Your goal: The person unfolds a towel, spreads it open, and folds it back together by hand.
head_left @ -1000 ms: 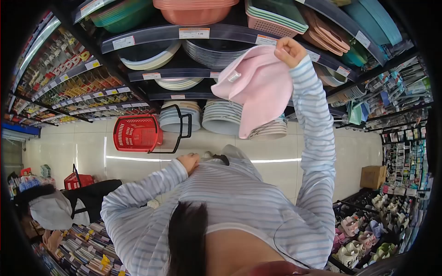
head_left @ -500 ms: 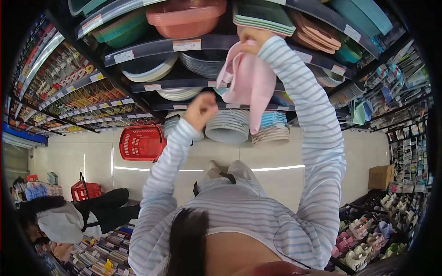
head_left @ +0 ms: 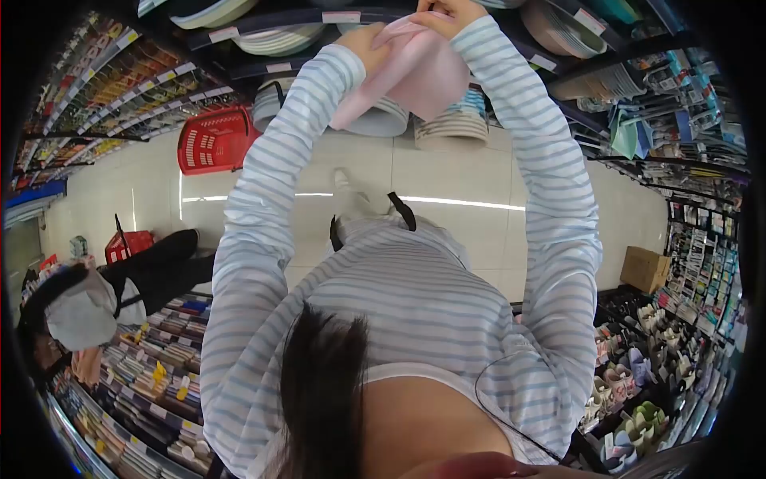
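A thin pink cloth hangs in loose folds at the top of the head view, in front of the shelves. My left hand grips its upper left edge with curled fingers. Higher up and to the right, my right hand pinches the cloth's upper part, close to the frame's top edge. One long corner of the cloth trails down to the left, past my left wrist. Behind it, a stack of pale basins and a stack of cream basins stand on the floor, partly covered.
Bowls fill the shelf ahead. A red shopping basket sits on the tiled floor to the left. At the lower left is another person beside shelved goods. A cardboard box and shoes are on the right.
My left hand has come up and taken hold of the cloth, which only my right hand held before. The view has shifted, so the shelves sit higher in the frame.
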{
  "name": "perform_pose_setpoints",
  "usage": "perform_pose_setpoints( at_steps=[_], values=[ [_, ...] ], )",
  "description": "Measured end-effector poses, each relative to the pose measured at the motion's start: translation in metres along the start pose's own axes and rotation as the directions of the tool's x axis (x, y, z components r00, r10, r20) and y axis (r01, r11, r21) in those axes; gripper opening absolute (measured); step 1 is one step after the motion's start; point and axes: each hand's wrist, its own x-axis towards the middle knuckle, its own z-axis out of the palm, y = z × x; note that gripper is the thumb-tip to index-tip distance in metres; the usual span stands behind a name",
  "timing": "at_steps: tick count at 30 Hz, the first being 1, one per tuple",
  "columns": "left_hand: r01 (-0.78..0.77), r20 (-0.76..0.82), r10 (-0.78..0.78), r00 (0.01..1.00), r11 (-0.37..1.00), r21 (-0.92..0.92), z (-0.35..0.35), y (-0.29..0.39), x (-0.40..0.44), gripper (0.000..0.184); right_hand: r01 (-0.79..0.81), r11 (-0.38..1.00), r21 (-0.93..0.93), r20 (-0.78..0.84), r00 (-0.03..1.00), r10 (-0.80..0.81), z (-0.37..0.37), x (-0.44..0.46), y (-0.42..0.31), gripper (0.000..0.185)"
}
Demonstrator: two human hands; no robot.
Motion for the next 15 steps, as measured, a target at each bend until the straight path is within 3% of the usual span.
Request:
perform_pose_setpoints(
  at_steps=[1, 4, 7, 9, 14, 15],
  values=[
    [-0.002, 0.009, 0.002, 1.0, 1.0, 0.01, 0.014, -0.004, -0.007, 0.034, -0.018, 0.998, 0.064, -0.02, 1.0, 0.019, 0.0, -0.013, 0.006, 0.014],
    [-0.061, -0.019, 0.062, 0.998, 0.998, 0.02, 0.041, 0.0, -0.038, 0.031, 0.016, 0.994, -0.104, -0.055, 0.998, -0.022, -0.007, -0.057, 0.03, 0.039],
    [-0.119, -0.141, 0.105, 0.984, 0.989, -0.088, 0.052, -0.009, -0.078, 0.024, -0.003, 0.978, -0.208, 0.13, 0.991, 0.031, -0.026, -0.122, 0.006, 0.049],
    [-0.168, -0.198, 0.14, 0.97, 0.977, -0.129, 0.055, 0.0, -0.112, 0.019, 0.012, 0.992, -0.126, 0.186, 0.982, 0.012, -0.029, -0.162, 0.009, 0.056],
    [-0.109, -0.099, 0.094, 0.991, 0.982, -0.156, 0.067, 0.043, -0.192, 0.022, 0.081, 0.982, -0.169, 0.243, 0.969, -0.038, -0.016, -0.238, 0.042, 0.028],
    [-0.03, -0.045, 0.023, 0.999, 0.986, -0.164, 0.067, 0.047, -0.204, 0.024, -0.033, 0.992, -0.125, 0.267, 0.961, 0.066, -0.018, -0.245, 0.042, 0.027]
  ],
)
